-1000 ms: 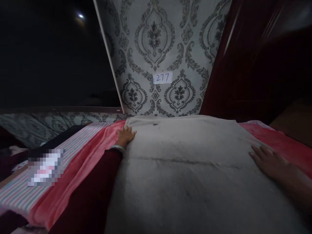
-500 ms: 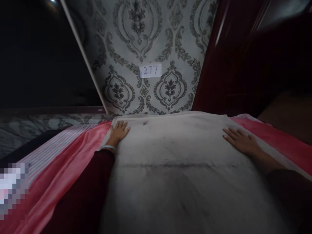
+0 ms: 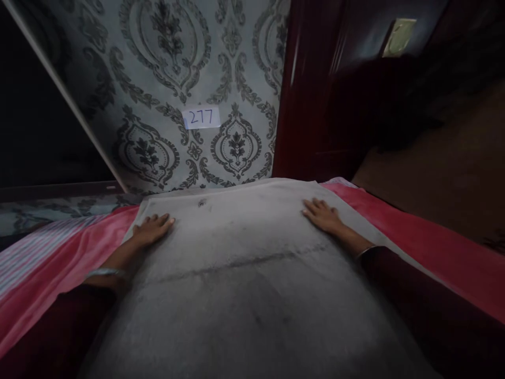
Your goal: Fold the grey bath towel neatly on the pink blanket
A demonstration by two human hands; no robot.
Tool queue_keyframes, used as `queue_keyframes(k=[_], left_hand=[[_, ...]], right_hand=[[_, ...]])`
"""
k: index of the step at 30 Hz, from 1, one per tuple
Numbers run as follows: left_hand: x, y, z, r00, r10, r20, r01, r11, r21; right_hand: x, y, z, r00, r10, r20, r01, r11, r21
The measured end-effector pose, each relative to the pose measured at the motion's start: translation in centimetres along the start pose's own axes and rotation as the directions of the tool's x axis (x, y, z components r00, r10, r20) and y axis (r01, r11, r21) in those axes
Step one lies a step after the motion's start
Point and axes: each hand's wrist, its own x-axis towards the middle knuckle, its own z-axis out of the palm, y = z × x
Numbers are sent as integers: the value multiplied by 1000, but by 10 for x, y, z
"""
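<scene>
A pale grey cloth (image 3: 244, 300) lies spread out, with a dark crease line across its middle and a small dark spot near its far edge. My left hand (image 3: 153, 229) rests palm down on the cloth's far left part, fingers stretched out, with a bangle at the wrist. On the far right part lies my right hand (image 3: 324, 216), also flat with its fingers outstretched. Neither hand holds anything. Under the grey cloth a pink-red cloth (image 3: 394, 210) shows on both sides.
Beyond the cloth stands a wall with patterned wallpaper (image 3: 232, 68), bearing a paper label (image 3: 202, 118) marked 277. A dark screen (image 3: 39, 121) is at the left. At the right are a dark red glossy panel (image 3: 315, 121) and a brown floor (image 3: 434, 168). Striped fabric (image 3: 35, 252) shows at the left edge.
The view has turned to the right, so the wall and label sit further left. My right hand has moved inward on the cloth; my left hand is slightly nearer me. Both stay flat.
</scene>
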Motion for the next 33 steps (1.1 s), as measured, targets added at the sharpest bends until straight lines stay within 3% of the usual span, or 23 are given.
queue_keyframes(k=[2,4,7,12,15,18,20,21,23,24,26,29,33], left_hand=[[-33,3,8,994,96,58,-98,995,32],[-65,2,13,984,169,63,-173,983,63],[-101,-9,10,986,156,63,-161,983,85],[-138,-46,-5,994,43,98,-44,999,9],[-157,-58,-13,994,22,103,-17,999,-51],[-178,-36,-18,996,-23,85,27,999,-42],[-200,2,-13,999,-14,33,14,1000,15],[-214,25,-8,993,115,-10,-114,993,23],[-245,70,6,912,411,-11,-410,912,21],[-259,87,14,874,487,4,-487,873,17],[-282,103,26,864,503,10,-503,864,13],[-297,81,30,920,390,19,-391,919,43],[-303,15,22,983,180,-36,-176,981,78]], right_hand=[[-13,-20,8,971,-237,-3,237,971,-18],[-22,-27,12,944,-331,-15,330,944,-23],[-30,-4,13,980,-201,-15,201,980,-15],[-63,72,5,999,38,-37,-38,999,-2],[-95,88,-2,995,97,22,-98,994,48],[-135,46,-5,997,49,59,-52,997,56],[-166,-9,0,986,-165,13,164,986,34],[-183,-40,4,955,-297,-1,297,954,29],[-214,-95,16,868,-495,22,494,868,44],[-226,-115,21,847,-530,23,529,848,40],[-241,-131,28,844,-536,27,535,844,34],[-243,-97,27,901,-432,32,432,902,4],[-244,4,20,993,-113,-28,111,992,-62]])
